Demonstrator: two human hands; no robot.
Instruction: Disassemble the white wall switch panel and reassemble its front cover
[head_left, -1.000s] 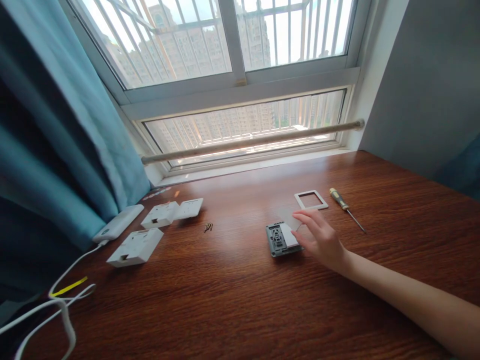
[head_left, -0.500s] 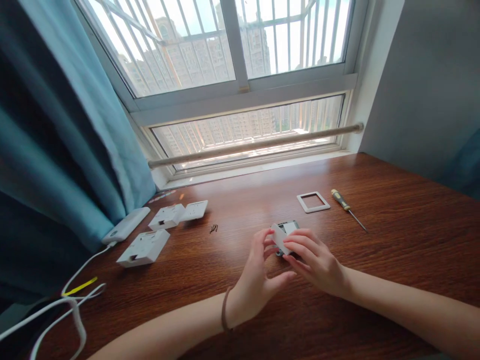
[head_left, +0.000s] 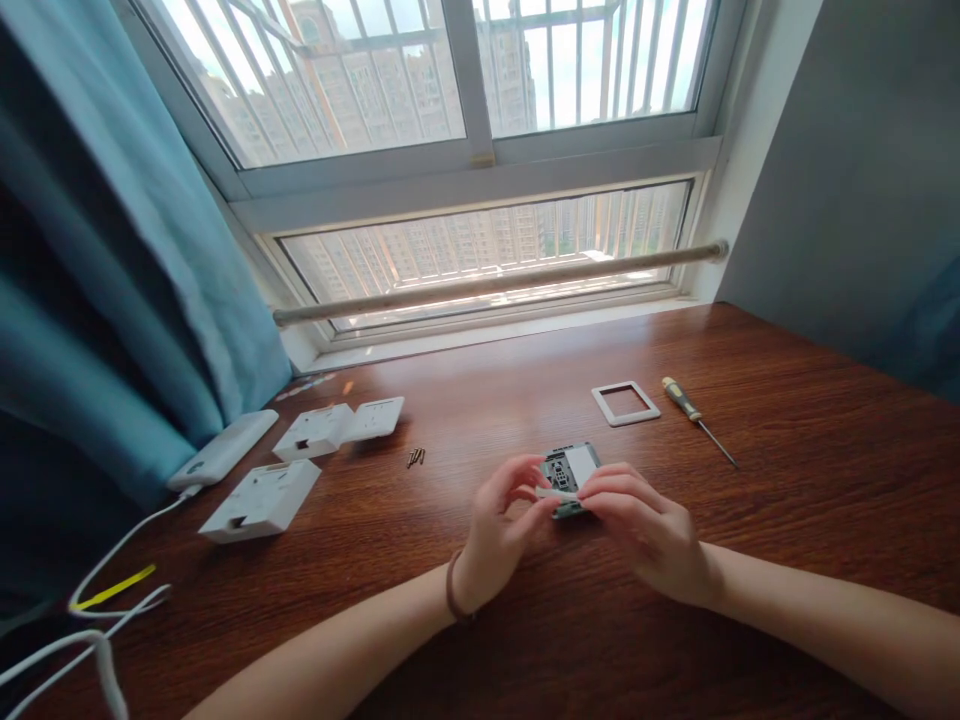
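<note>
A small white switch rocker (head_left: 556, 494) is tilted nearly edge-on between my hands. My left hand (head_left: 504, 525) pinches its left end between thumb and fingers. At the other end, the fingertips of my right hand (head_left: 649, 525) are closed on it. Just beyond and beneath lies a dark grey wall switch body (head_left: 559, 472) on the table. Its right half carries a white rocker, while the left half shows bare inner parts. My fingers cover the lower right of the switch body.
A white square frame (head_left: 627, 419) and a screwdriver (head_left: 684, 402) lie to the right. Several screws (head_left: 415, 457) sit left of my hands. Further left are white boxes (head_left: 262, 500), a white plate (head_left: 375, 418), a power bank (head_left: 225, 450) with its cable, and a yellow strip (head_left: 116, 587).
The rocker has tipped from a steep slant to nearly edge-on, uncovering the switch body's left half. My left thumb has closed onto it. The view has shifted slightly.
</note>
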